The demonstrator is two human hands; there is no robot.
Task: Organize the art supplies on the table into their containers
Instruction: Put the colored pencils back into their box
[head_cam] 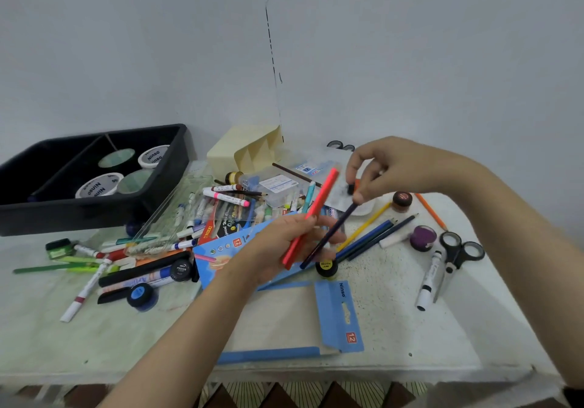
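Head view: gathering coloured pencils looks like the step in hand. Above the open blue pencil box [338, 316], the left hand [284, 246] grips a red pencil [319, 205] with others. The right hand [388, 167] pinches the top of a dark pencil [335, 227], whose lower end meets that bundle. Loose pencils [373, 237] lie on the worktop [395, 297] just right of the box. Next, probably, collect them and slide all into the box.

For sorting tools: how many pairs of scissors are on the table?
2. One pair of scissors lies at the right; the second pair's handles show at the back. Others may be hidden.
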